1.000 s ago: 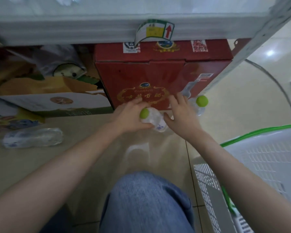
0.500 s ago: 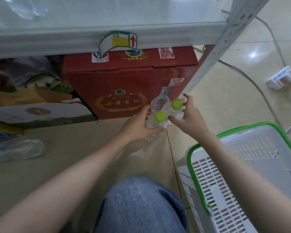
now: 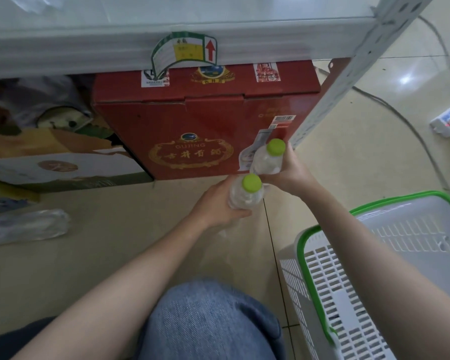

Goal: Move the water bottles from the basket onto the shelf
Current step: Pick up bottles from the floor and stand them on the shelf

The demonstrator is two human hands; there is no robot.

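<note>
On beige floor tiles (image 3: 115, 242) beside white basket (image 3: 322, 268): left hand (image 3: 216, 203) gripping near bottle (image 3: 244, 196), right hand (image 3: 289, 170) gripping far bottle (image 3: 266, 162).

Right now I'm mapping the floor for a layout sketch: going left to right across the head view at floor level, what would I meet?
Lying bottle → left hand with its bottle → right hand with its bottle → basket
</note>
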